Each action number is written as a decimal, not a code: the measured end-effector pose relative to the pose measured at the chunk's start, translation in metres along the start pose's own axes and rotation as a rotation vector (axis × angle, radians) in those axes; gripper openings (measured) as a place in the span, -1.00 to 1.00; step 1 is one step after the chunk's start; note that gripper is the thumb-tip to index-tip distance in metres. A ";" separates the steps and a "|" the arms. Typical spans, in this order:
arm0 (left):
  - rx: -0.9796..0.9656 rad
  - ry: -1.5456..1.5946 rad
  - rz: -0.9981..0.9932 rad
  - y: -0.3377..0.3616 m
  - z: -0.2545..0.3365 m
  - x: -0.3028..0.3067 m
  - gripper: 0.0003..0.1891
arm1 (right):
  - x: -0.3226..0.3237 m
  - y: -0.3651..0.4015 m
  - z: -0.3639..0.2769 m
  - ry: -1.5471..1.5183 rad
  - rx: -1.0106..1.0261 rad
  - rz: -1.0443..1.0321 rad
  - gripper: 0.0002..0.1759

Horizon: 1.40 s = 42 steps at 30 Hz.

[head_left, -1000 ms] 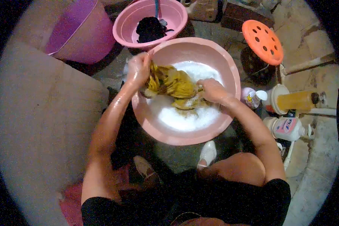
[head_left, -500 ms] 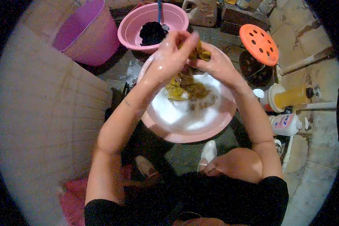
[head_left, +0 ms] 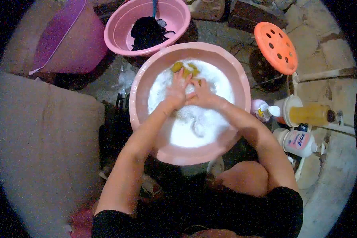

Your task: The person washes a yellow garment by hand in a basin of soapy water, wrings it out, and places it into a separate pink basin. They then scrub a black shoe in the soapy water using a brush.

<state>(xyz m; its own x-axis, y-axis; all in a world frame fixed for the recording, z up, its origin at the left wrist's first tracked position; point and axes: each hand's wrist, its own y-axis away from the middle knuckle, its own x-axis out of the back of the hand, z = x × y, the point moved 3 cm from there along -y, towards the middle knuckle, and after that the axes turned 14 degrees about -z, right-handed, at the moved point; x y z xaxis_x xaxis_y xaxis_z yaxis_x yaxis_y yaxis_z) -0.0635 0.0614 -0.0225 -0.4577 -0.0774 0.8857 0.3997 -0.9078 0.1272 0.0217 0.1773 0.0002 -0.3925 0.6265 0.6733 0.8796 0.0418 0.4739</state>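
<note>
A yellow-green cloth (head_left: 191, 70) lies mostly sunk in white suds inside a large pink basin (head_left: 242, 75). My left hand (head_left: 178, 89) is down in the foam at the near side of the cloth, its fingers spread and pressing on it. Beside it, my right hand (head_left: 203, 94) also reaches into the suds with fingers stretched toward the cloth. The two hands nearly touch at the thumbs. Foam hides some fingertips and most of the cloth.
A second pink basin (head_left: 113, 29) with black fabric (head_left: 146, 33) stands behind, beside a purple tub (head_left: 73, 43). To the right are an orange perforated stool (head_left: 276, 47), a bottle of yellow liquid (head_left: 310, 115) and a white labelled bottle (head_left: 299, 142). A wall (head_left: 47, 135) rises at left.
Both hands have come down from above the basin into the suds, with the cloth lowered and no longer held up between them. The view has shifted slightly.
</note>
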 end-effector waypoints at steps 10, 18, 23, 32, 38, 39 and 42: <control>0.074 0.112 0.073 0.004 -0.004 -0.004 -0.42 | 0.029 -0.023 0.021 0.069 0.138 0.390 -0.57; 0.214 0.358 0.494 0.032 0.008 0.069 -0.17 | 0.152 0.104 -0.144 -0.022 0.468 0.641 -0.74; -0.147 0.893 0.423 0.026 0.060 0.116 -0.22 | 0.204 0.174 -0.201 -0.072 0.725 0.837 -0.85; -0.232 1.025 0.751 0.063 0.072 0.216 -0.81 | 0.172 0.179 -0.095 -0.342 0.356 0.469 -0.61; -0.205 0.391 0.582 0.060 0.143 0.224 -0.82 | 0.140 0.155 -0.132 -0.173 0.541 0.457 0.14; -0.205 0.391 0.582 0.064 0.145 0.222 -0.82 | 0.138 0.156 -0.140 -0.403 0.599 0.354 0.22; -0.111 0.195 0.322 0.064 0.135 0.199 -0.66 | 0.127 0.136 -0.118 -0.296 0.565 0.348 0.20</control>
<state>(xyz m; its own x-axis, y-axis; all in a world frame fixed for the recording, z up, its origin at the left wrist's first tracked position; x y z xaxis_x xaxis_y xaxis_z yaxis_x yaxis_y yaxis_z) -0.0224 0.0438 0.2221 -0.4695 -0.4329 0.7695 0.4644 -0.8624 -0.2018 0.0603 0.1707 0.2169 -0.0463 0.8576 0.5123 0.9761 0.1479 -0.1594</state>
